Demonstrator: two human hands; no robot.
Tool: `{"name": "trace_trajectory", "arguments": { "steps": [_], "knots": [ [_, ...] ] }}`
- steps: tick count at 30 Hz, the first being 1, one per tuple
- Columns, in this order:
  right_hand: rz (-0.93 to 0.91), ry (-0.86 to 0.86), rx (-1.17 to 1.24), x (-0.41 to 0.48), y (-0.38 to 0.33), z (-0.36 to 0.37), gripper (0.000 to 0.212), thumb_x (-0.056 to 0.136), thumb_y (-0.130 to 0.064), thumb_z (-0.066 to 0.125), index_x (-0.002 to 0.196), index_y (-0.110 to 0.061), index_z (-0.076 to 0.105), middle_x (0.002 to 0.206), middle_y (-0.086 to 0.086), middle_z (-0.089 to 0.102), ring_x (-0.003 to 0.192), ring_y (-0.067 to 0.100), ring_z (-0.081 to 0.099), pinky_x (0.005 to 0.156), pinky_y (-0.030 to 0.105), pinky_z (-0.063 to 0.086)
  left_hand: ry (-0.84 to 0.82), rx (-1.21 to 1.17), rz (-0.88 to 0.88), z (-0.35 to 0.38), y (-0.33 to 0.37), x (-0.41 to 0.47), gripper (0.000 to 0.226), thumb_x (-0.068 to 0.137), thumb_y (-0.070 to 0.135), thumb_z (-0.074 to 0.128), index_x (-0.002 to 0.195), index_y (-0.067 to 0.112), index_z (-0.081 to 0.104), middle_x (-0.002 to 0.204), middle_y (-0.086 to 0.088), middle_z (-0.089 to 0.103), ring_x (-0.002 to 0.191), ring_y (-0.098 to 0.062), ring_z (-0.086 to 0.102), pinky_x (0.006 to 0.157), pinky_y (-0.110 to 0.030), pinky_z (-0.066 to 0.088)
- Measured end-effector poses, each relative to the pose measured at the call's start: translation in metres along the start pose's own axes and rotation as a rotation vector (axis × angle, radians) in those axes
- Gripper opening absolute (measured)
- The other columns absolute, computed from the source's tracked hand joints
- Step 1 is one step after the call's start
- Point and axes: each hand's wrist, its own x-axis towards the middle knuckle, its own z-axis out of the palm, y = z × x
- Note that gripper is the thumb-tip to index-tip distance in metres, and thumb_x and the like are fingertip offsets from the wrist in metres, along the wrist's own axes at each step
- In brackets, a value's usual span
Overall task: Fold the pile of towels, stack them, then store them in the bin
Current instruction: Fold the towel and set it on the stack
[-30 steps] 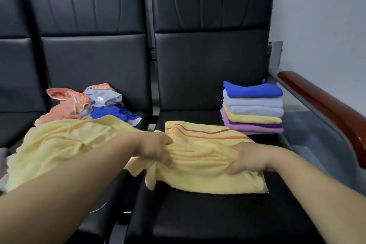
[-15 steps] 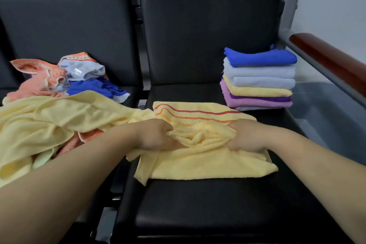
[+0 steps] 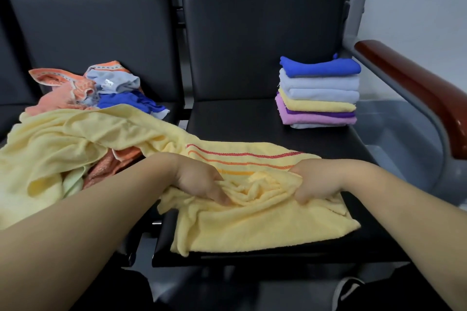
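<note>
The towel [image 3: 252, 225] may well fold crooked: it is bunched up between the hands, and its left end trails over the pile [image 3: 83, 88], so a pull could drag loose pieces along. The left hand [image 3: 199, 179] and right hand [image 3: 316, 182] both have fingers [image 3: 217, 197] clamped on its wrinkled middle. It lies across the front of the seat [image 3: 240, 118], with the stack [image 3: 319, 91] well behind it.
</note>
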Motion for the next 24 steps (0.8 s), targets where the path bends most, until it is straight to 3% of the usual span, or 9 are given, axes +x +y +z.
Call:
{"name": "trace_trajectory", "arguments": {
  "steps": [2,3,7,9,12,15,18,21,24],
  "knots": [
    [-0.033,-0.008,0.040,-0.012,0.001,-0.001,0.041,0.069,-0.051,0.077,0.108,-0.045,0.071,0.111,-0.016,0.074,0.105,0.013,0.070,0.095,0.040,0.058,0.122,-0.046,0.023,0.001,-0.001,-0.006,0.069,0.072,0.075,0.070,0.127,0.033,0.064,0.129,0.018,0.065,0.121,-0.008,0.060,0.111,-0.037,0.045],
    [-0.055,0.010,0.078,-0.017,0.003,-0.003,0.040,0.072,-0.052,0.078,0.111,-0.047,0.071,0.112,-0.019,0.074,0.106,0.009,0.069,0.096,0.036,0.056,0.200,-0.094,0.045,0.001,-0.002,-0.007,0.070,0.071,0.075,0.071,0.126,0.033,0.065,0.127,0.017,0.066,0.119,-0.008,0.061,0.110,-0.038,0.046],
    [-0.096,0.226,0.194,-0.026,0.005,-0.008,0.023,0.082,-0.042,0.080,0.104,-0.041,0.075,0.103,-0.018,0.076,0.099,0.006,0.071,0.090,0.032,0.057,0.483,-0.140,0.117,0.005,0.000,-0.002,0.038,0.086,0.063,0.066,0.106,0.031,0.068,0.107,0.012,0.069,0.105,-0.012,0.064,0.099,-0.039,0.051],
    [-0.055,0.266,0.141,-0.022,0.005,-0.003,0.021,0.080,-0.045,0.077,0.100,-0.038,0.075,0.101,-0.015,0.075,0.096,0.009,0.070,0.089,0.034,0.058,0.516,-0.090,0.066,0.008,0.003,0.004,0.050,0.089,0.066,0.060,0.121,0.027,0.064,0.119,0.009,0.065,0.113,-0.017,0.060,0.101,-0.038,0.048],
    [0.041,0.138,0.084,-0.012,0.008,0.001,0.038,0.065,-0.054,0.071,0.098,-0.035,0.075,0.102,-0.008,0.075,0.095,0.016,0.072,0.089,0.041,0.062,0.447,-0.019,-0.026,0.006,0.007,0.009,0.079,0.087,0.076,0.053,0.142,0.019,0.054,0.138,0.004,0.058,0.124,-0.020,0.054,0.105,-0.036,0.042],
    [0.046,0.024,0.084,-0.015,0.010,-0.008,0.049,0.066,-0.061,0.075,0.109,-0.039,0.073,0.109,-0.011,0.075,0.100,0.016,0.073,0.094,0.041,0.061,0.340,-0.008,-0.004,0.000,0.010,0.006,0.068,0.088,0.078,0.050,0.115,0.019,0.066,0.111,0.009,0.064,0.106,-0.016,0.061,0.091,-0.031,0.046],
    [0.049,-0.030,0.140,-0.022,0.009,-0.020,0.048,0.078,-0.076,0.070,0.104,-0.037,0.075,0.102,-0.015,0.075,0.096,0.010,0.071,0.090,0.031,0.058,0.429,-0.077,0.082,-0.007,0.006,0.006,0.062,0.090,0.074,0.052,0.088,0.013,0.066,0.085,0.008,0.063,0.087,-0.020,0.065,0.078,-0.033,0.052],
    [0.146,0.190,0.100,-0.010,0.011,-0.031,0.065,0.093,-0.078,0.047,0.086,-0.019,0.072,0.084,-0.001,0.072,0.082,0.019,0.067,0.084,0.035,0.055,0.530,-0.142,0.098,-0.013,0.004,0.011,0.048,0.091,0.069,0.055,0.083,0.023,0.068,0.084,0.008,0.068,0.083,-0.015,0.066,0.075,-0.031,0.054],
    [0.183,0.486,0.067,0.018,0.011,-0.035,0.051,0.100,-0.060,0.052,0.081,-0.015,0.066,0.081,-0.001,0.065,0.076,0.015,0.060,0.076,0.034,0.050,0.562,-0.109,0.062,-0.014,0.006,0.022,0.041,0.095,0.065,0.054,0.086,0.027,0.068,0.087,0.007,0.068,0.084,-0.012,0.065,0.072,-0.030,0.053]
  ]
}}
